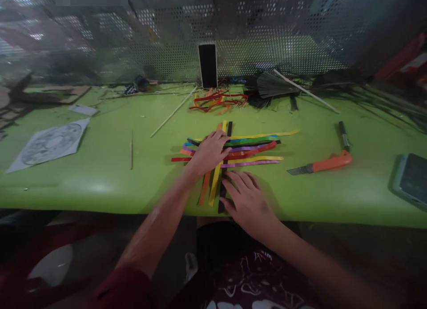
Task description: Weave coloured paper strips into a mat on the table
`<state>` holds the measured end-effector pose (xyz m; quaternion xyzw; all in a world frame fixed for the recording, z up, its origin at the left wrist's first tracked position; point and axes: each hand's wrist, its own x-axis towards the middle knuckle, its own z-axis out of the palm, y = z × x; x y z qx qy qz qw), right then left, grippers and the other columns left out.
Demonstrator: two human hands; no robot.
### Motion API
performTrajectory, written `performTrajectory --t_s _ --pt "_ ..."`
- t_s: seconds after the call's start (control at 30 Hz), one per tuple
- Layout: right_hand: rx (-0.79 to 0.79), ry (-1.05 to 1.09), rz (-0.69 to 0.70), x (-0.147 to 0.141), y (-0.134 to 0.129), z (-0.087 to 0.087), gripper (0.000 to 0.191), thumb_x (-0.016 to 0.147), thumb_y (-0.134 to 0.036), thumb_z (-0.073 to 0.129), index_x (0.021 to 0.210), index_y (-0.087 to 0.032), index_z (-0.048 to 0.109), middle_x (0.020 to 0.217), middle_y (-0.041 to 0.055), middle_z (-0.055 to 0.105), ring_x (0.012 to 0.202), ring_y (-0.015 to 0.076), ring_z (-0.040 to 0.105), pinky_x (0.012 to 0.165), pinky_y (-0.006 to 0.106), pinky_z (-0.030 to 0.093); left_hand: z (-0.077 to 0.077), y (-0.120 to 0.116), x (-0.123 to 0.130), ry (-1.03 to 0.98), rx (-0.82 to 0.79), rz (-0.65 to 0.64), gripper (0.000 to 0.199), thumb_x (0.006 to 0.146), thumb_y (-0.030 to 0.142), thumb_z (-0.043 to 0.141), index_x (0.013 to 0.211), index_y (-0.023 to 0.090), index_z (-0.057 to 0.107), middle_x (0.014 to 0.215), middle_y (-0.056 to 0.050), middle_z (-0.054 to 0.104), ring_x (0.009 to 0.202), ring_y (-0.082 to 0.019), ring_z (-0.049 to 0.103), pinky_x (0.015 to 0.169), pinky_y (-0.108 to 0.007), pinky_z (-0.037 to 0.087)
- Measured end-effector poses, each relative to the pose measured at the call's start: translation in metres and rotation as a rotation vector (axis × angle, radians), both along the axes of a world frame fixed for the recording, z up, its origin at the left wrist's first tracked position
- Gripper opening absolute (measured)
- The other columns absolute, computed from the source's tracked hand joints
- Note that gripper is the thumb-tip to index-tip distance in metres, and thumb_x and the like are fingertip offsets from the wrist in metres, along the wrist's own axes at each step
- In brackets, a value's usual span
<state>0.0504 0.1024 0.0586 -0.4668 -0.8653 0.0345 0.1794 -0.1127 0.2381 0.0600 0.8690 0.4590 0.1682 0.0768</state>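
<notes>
Colourful flat strips lie crossed on the green table. My left hand (211,151) rests palm down across the crossing, with its fingers stretched out and hiding part of it. An orange strip (204,188), a yellow strip (215,186) and a dark strip (230,128) run lengthwise towards me. Crossing them sideways are several others, among them a red strip (178,159), a green strip (258,140) and a pink strip (256,163). My right hand (248,202) lies on the near right side, fingers apart, their tips at the dark strip's edge.
An orange-handled knife (328,163) and a black marker (343,135) lie to the right, beyond them a phone-like device (412,178). A printed paper (55,142) is at left. Behind are tangled strips (216,101), thin sticks (173,112) and a propped phone (208,66) before a perforated panel.
</notes>
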Motion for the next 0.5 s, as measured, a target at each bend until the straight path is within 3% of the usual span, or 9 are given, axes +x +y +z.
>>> performTrajectory --t_s 0.2,0.33,0.4,0.5 --pt "0.016 0.003 0.011 -0.001 -0.001 -0.003 0.034 0.096 -0.028 0.062 0.128 -0.015 0.064 0.136 0.0139 0.065 0.127 0.0309 0.056 0.111 0.051 0.043 0.005 -0.002 0.004 -0.008 0.014 0.016 0.031 0.101 0.025 0.052 0.129 0.015 0.060 0.130 -0.013 0.059 0.123 -0.029 0.056 0.110 -0.046 0.045" --pt "0.080 0.049 0.084 0.019 0.004 0.015 0.036 0.102 -0.030 0.053 0.133 -0.014 0.062 0.134 0.0140 0.066 0.125 0.0297 0.057 0.108 0.050 0.046 0.023 -0.023 0.002 -0.037 0.120 0.044 0.030 0.102 0.021 0.050 0.130 0.014 0.059 0.136 -0.015 0.057 0.130 -0.030 0.051 0.114 -0.046 0.041" --pt "0.141 0.078 0.126 0.036 0.022 0.032 0.036 0.105 -0.028 0.046 0.134 -0.014 0.062 0.131 0.0148 0.066 0.124 0.0293 0.057 0.107 0.049 0.046 0.031 -0.046 -0.004 -0.084 0.168 0.083 0.027 0.103 0.019 0.048 0.127 0.015 0.061 0.130 -0.013 0.061 0.124 -0.028 0.055 0.109 -0.044 0.046" --pt "0.119 0.011 0.174 0.057 0.075 0.055 0.032 0.103 -0.026 0.048 0.125 -0.015 0.067 0.121 0.0147 0.070 0.114 0.0300 0.061 0.100 0.048 0.049 0.031 -0.089 -0.013 -0.168 0.172 0.146 0.024 0.103 0.018 0.049 0.124 0.019 0.061 0.117 -0.008 0.067 0.113 -0.025 0.061 0.100 -0.042 0.051"
